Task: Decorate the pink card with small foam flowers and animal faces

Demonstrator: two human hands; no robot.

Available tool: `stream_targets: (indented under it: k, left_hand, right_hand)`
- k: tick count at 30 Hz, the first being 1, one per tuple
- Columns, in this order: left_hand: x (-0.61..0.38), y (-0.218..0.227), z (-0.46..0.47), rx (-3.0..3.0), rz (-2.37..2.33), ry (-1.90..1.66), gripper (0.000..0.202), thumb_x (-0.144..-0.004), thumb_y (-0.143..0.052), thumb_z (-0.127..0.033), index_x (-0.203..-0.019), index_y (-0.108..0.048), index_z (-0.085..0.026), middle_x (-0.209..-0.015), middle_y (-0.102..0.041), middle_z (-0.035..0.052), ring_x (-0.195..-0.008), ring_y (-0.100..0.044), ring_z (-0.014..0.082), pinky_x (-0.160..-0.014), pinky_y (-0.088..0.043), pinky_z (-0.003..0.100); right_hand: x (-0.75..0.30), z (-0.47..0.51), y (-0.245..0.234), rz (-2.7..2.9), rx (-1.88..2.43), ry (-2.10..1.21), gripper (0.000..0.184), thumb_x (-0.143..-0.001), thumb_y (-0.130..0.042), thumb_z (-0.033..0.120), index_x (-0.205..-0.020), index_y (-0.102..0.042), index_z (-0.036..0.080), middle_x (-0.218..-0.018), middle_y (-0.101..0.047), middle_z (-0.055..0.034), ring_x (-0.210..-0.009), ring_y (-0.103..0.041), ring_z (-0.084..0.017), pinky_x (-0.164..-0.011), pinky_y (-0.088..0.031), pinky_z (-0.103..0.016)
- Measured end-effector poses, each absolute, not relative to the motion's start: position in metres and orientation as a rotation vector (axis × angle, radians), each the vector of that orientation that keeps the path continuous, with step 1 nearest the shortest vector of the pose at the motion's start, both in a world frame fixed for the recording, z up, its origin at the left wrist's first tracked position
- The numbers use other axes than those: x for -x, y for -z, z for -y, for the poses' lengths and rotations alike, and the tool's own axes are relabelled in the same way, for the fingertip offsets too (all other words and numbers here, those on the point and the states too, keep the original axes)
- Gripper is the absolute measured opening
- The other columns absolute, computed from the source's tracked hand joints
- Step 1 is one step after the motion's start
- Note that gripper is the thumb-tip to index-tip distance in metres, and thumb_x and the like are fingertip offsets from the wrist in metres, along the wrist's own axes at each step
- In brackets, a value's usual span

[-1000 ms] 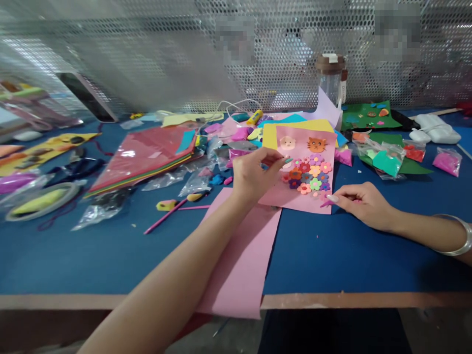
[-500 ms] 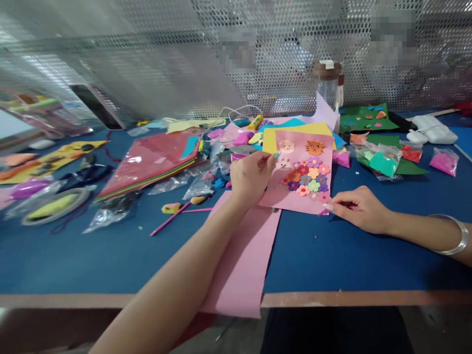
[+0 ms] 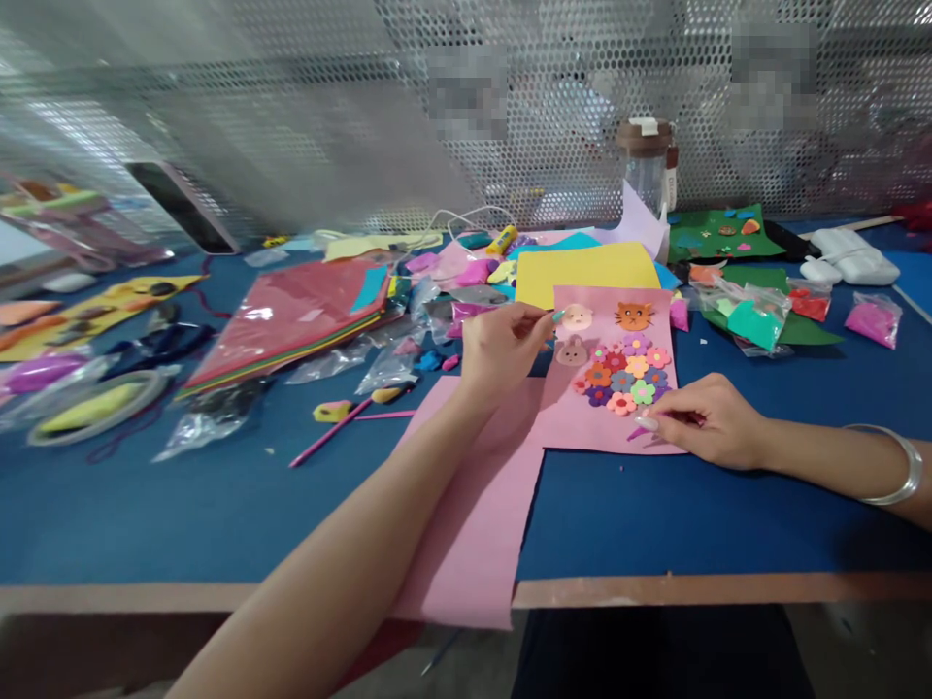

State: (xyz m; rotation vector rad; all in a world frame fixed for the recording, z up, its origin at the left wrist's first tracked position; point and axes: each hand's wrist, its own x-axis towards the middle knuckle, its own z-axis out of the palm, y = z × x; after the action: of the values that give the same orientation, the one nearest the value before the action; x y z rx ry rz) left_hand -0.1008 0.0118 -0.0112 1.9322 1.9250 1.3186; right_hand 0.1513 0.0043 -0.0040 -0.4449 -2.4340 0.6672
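A pink sheet [image 3: 572, 425] bears a cluster of colourful clay flowers [image 3: 620, 379], an orange cat face [image 3: 634, 316] and two pale animal faces [image 3: 579, 316]. My left hand [image 3: 502, 348] is closed in a pinch at the sheet's upper left edge, a teal spot showing at its fingertips. Over the lower right corner, my right hand [image 3: 710, 419] pinches a thin magenta strip [image 3: 641, 431], partly hidden by the fingers. Another pink sheet [image 3: 473, 524] lies beneath my left forearm and hangs over the table's front edge.
A magenta stick [image 3: 331, 432] and a yellow-pink sharpener-like piece [image 3: 333, 412] lie left of my forearm. Behind are a pack of coloured sheets [image 3: 283, 316], a yellow sheet [image 3: 586, 275] and clay bags [image 3: 761, 316]. A brown-lidded bottle [image 3: 645, 165] stands by the perforated metal screen [image 3: 349, 146].
The decorated pink sheet has come down towards me and slightly right, uncovering more of the yellow sheet. My left hand has shifted right with it; my right hand has moved slightly.
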Motion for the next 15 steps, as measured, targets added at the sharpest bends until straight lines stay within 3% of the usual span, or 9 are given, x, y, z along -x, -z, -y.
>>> stream_targets:
  k: [10, 15]
  left_hand:
    - [0.082, -0.002, 0.0, -2.073, -1.913, -1.401, 0.021, -0.071, -0.055, -0.026, -0.084, -0.067, -0.015, -0.08, -0.069, 0.0054, -0.066, -0.063, 0.0142, -0.062, -0.05, 0.022]
    - [0.08, -0.007, 0.006, -2.194, -1.891, -1.133, 0.024, -0.072, -0.054, -0.034, -0.068, -0.066, -0.014, -0.059, -0.065, 0.0033, -0.049, -0.056, 0.0107, -0.046, -0.04, 0.019]
  right_hand:
    - [-0.152, -0.004, 0.005, 2.414, 0.336, -0.521, 0.028, -0.083, -0.045, 0.028, -0.073, -0.066, 0.012, -0.051, -0.06, -0.0011, -0.041, -0.046, -0.005, -0.044, -0.031, -0.015]
    - [-0.152, -0.003, 0.006, 2.418, 0.336, -0.509, 0.028, -0.084, -0.043, 0.029, -0.073, -0.065, 0.014, -0.053, -0.061, -0.0008, -0.043, -0.047, -0.005, -0.045, -0.032, -0.016]
